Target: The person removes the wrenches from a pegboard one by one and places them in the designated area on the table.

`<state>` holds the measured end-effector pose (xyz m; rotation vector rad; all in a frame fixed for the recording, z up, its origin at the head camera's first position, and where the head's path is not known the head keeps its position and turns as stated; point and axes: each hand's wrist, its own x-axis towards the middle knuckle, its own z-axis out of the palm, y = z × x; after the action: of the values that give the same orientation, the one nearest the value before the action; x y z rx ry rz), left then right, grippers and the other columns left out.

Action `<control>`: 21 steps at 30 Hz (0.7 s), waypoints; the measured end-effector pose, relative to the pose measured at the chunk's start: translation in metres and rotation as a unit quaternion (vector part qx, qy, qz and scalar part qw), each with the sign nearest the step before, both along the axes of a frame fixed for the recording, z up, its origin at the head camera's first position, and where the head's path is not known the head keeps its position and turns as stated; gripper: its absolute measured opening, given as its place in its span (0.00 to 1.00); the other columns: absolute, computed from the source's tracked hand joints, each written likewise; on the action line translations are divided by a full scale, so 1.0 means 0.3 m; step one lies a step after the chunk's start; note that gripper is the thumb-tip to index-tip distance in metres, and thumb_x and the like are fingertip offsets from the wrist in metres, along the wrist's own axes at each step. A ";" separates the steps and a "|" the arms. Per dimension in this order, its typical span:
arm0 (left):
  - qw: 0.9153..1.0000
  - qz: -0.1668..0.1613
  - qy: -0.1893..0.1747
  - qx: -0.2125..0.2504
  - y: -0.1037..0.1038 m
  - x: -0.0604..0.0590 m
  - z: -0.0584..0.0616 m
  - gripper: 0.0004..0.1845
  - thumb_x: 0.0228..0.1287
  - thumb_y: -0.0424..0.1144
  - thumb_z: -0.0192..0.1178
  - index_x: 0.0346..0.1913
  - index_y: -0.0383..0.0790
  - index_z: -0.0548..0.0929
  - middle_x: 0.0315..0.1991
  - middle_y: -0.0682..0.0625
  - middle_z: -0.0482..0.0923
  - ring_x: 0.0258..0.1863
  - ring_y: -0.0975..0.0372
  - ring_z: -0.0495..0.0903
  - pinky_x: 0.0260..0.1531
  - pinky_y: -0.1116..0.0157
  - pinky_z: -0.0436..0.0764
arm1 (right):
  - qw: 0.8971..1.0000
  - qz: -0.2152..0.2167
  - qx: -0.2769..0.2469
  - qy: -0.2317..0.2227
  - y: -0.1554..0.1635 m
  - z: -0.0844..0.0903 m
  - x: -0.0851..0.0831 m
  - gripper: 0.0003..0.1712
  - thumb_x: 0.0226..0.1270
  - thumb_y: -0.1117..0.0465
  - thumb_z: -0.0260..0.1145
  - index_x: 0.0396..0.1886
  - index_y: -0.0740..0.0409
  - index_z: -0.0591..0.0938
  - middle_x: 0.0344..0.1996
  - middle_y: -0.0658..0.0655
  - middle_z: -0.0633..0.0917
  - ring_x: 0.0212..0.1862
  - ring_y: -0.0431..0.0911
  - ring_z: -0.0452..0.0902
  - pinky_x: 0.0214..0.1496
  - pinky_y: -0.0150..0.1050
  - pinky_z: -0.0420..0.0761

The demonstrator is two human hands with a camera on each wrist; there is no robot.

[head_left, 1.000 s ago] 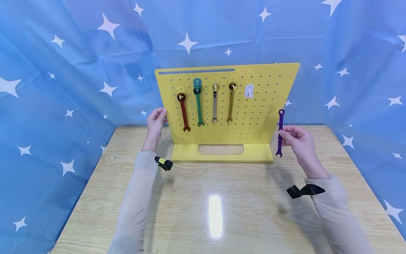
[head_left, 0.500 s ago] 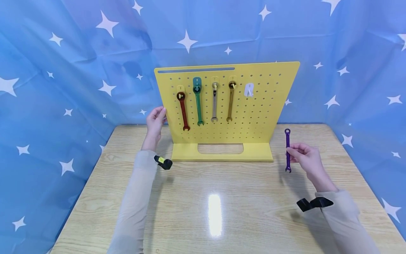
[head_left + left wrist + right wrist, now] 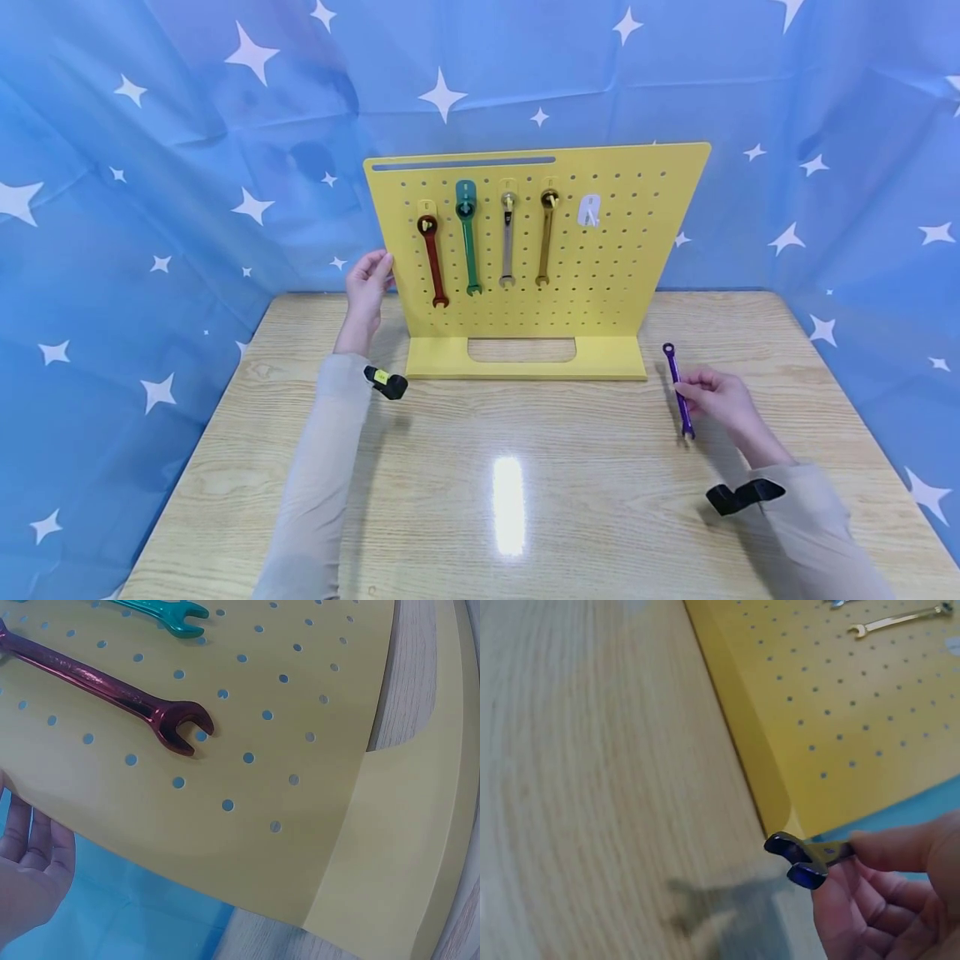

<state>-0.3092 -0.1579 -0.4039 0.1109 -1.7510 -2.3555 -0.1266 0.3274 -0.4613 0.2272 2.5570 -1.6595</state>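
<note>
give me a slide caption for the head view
Right hand pinches a purple wrench low over the table; left hand steadies a yellow pegboard hung with four wrenches.

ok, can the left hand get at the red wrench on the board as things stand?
Probably yes. The left hand rests on the yellow board's left edge and holds nothing else. The red wrench hangs in the nearest column, front uncovered, with nothing between them. It would have to let go of the edge first.
</note>
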 end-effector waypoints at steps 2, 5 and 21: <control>1.000 -0.001 0.001 0.005 0.000 0.000 0.001 0.07 0.64 0.33 0.59 0.30 0.47 0.81 0.26 0.55 0.78 0.28 0.65 0.79 0.31 0.70 0.78 | 1.000 0.004 0.012 -0.016 -0.001 -0.011 -0.002 0.15 0.66 0.66 0.60 0.40 0.80 0.74 0.21 0.44 0.80 0.23 0.36 0.76 0.27 0.35 0.82; 1.000 -0.001 0.002 0.006 0.001 0.001 0.001 0.06 0.64 0.33 0.59 0.30 0.47 0.81 0.26 0.55 0.78 0.28 0.65 0.79 0.31 0.70 0.78 | 0.999 0.008 0.029 -0.031 -0.001 -0.026 -0.005 0.17 0.66 0.66 0.60 0.41 0.81 0.73 0.22 0.46 0.80 0.23 0.37 0.76 0.27 0.35 0.82; 1.000 -0.001 0.003 -0.005 0.001 0.004 0.003 0.08 0.64 0.34 0.60 0.28 0.50 0.81 0.26 0.56 0.78 0.29 0.66 0.79 0.32 0.70 0.77 | 0.996 0.011 0.052 -0.077 0.008 -0.059 -0.006 0.12 0.65 0.65 0.60 0.35 0.75 0.77 0.19 0.46 0.78 0.22 0.38 0.75 0.25 0.33 0.79</control>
<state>-0.3081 -0.1577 -0.4030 0.1015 -1.7604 -2.3454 -0.1284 0.3299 -0.4790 0.3197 2.5219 -1.4427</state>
